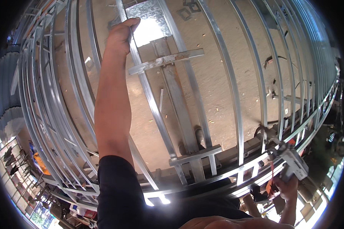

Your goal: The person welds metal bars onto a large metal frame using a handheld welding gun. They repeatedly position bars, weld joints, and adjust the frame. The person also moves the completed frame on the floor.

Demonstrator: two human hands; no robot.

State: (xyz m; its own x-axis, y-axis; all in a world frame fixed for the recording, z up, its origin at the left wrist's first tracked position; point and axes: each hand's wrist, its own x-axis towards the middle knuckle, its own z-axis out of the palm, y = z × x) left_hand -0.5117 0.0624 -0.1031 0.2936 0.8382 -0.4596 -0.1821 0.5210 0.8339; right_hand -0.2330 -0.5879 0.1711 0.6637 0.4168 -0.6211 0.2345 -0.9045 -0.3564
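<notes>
Stretched far forward, my left hand (122, 35) is closed round a long silvery metal bar (150, 91) of a frame. Beside its fingertips is a shiny metal sheet (147, 23), glaring brightly. A short crosspiece (167, 61) with brownish marks lies across two bars, nearer than this hand. Another short crosspiece (195, 154) spans the same bars close to the near side. At the lower right my right hand (286, 187) grips a boxy grey hand tool (293, 162); its exact kind is unclear. The tool is beside the frame's near rail (218, 178).
Many parallel metal bars (227, 72) stretch away on both sides over a brown floor (214, 87) with small scattered bits. A wider metal beam (179, 107) runs below the bars. Grey corrugated sheets (7, 84) stand at far left. Assorted items crowd the lower left.
</notes>
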